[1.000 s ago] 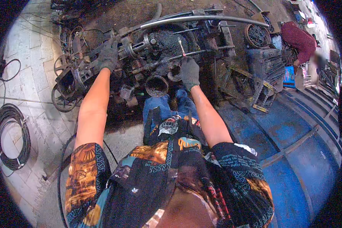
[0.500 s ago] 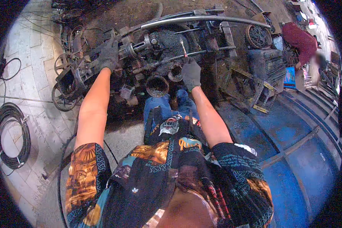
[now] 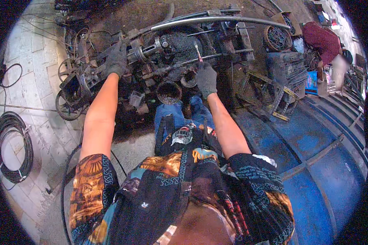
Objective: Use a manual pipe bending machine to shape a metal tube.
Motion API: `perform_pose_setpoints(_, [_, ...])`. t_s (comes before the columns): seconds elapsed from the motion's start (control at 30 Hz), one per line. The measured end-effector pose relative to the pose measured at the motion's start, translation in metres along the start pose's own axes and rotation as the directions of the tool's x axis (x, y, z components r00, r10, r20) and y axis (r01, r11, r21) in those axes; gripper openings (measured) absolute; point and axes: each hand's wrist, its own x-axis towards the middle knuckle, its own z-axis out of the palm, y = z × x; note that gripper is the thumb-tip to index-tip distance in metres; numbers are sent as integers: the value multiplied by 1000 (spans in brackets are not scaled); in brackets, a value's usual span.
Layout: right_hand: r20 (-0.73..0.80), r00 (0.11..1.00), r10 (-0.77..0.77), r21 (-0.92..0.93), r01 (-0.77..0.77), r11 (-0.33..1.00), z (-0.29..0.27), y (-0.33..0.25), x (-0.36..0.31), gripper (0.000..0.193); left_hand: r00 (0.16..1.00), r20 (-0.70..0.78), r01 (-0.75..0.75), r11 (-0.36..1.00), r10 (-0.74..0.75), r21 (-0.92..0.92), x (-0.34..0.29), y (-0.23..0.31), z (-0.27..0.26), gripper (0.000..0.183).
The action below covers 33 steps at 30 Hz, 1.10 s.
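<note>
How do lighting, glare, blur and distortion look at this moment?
In the head view, the blackened metal machine sits partly in deep shadow; in the head view, the long silvery metal bar glints; also in the head view, blue metal sheets show bowed edges, and a pale blurred patch hides detail beside the maroon-sleeved co-worker.

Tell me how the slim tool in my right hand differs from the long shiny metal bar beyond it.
The slim tool is short and thin; the metal bar is far longer and thicker. The tool has a pale tip and a reddish part, while the bar is silvery grey. The tool points away from you in your right hand; the bar runs sideways beyond that hand. Both are narrow for their length.
</note>
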Motion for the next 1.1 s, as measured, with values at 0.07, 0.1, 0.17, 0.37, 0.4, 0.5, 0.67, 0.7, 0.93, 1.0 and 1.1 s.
perform_pose_setpoints(0.07, [-10,1000,-2,-49,2,999,3,-7,7,21,997,35,74,993,-71,-91,3,-1,1,48])
perform_pose_setpoints(0.1, [-24,994,-104,-152,99,983,6,-11,16,19,993,68,100,989,-93,-112,5,-2,2,50])
perform_pose_setpoints(0.17, [7,929,-371,-330,352,876,10,-15,37,24,997,57,64,991,-57,-118,8,-4,3,52])
perform_pose_setpoints(0.37, [4,1000,-27,98,26,995,1,2,10,29,998,14,68,998,-68,3,6,0,4,48])
perform_pose_setpoints(0.4, [4,999,36,72,-37,997,-1,0,7,26,1000,1,-10,998,10,70,4,1,2,48])
perform_pose_setpoints(0.5, [-15,997,71,-28,-71,997,-6,-9,7,22,999,2,-49,998,49,32,-2,6,-3,48])
perform_pose_setpoints(0.67, [-95,977,-191,-149,176,973,5,-22,41,34,998,29,-61,998,60,32,2,4,-5,50])
perform_pose_setpoints(0.7, [-84,968,-235,-169,218,961,5,-19,41,34,998,55,-3,1000,4,-4,6,2,-3,50])
perform_pose_setpoints(0.93, [-28,999,-32,-137,27,990,-5,5,10,29,999,-52,-4,997,0,-75,6,-10,13,56])
perform_pose_setpoints(1.0, [-54,998,-21,-95,16,995,-5,-1,14,27,998,-13,64,988,-66,-139,5,-12,13,56])
perform_pose_setpoints(1.1, [-90,985,-148,-79,141,987,-2,-11,31,38,981,-30,-177,954,190,244,7,-14,12,56])
